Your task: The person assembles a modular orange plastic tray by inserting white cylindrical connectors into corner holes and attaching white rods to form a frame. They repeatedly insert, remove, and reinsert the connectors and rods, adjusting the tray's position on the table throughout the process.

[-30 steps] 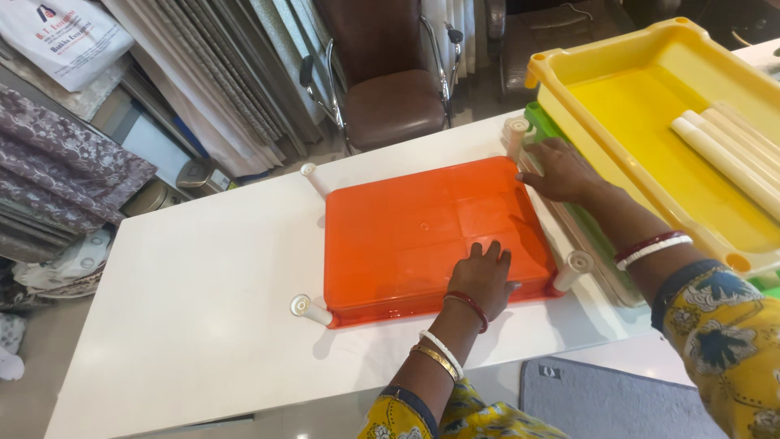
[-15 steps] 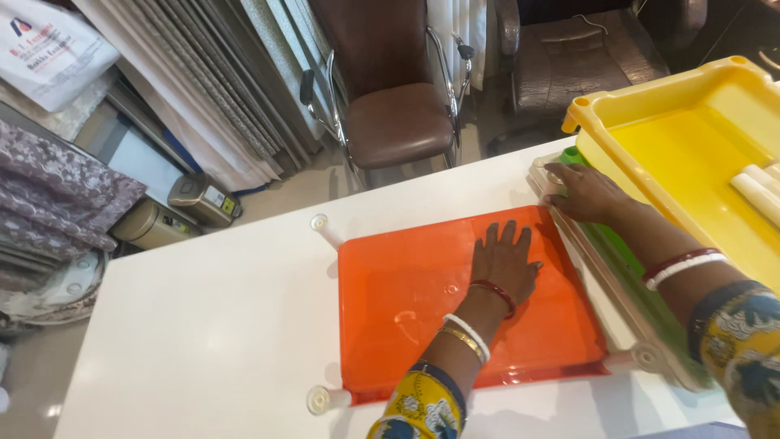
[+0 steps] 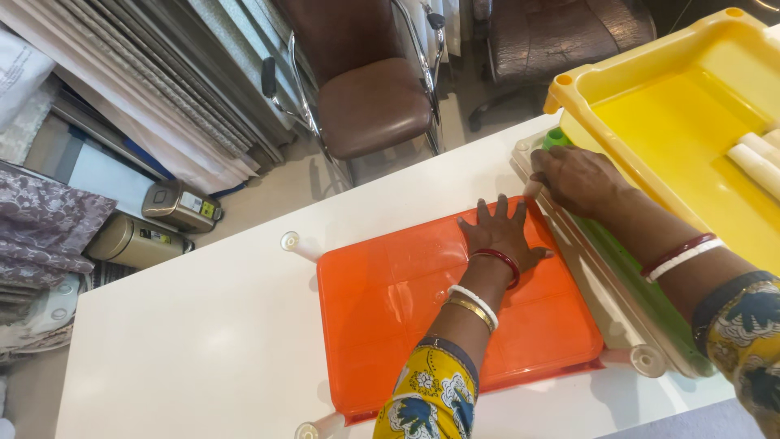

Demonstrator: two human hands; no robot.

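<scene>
Orange tray [image 3: 390,309], upside down on the white table [image 3: 187,341], takes the left hand [image 3: 500,232] flat with fingers spread, while the right hand [image 3: 577,179] curls over its far corner; keep pressure even.

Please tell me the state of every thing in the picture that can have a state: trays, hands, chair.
Orange tray: upside down, flat on the white table, white pegs sticking out at its corners.
Yellow tray: upright, holding white tubes.
Green tray: mostly hidden under the yellow tray.
Left hand: open, palm flat on the orange tray.
Right hand: resting at the orange tray's far right corner; grip unclear.
Brown chair: empty.
</scene>
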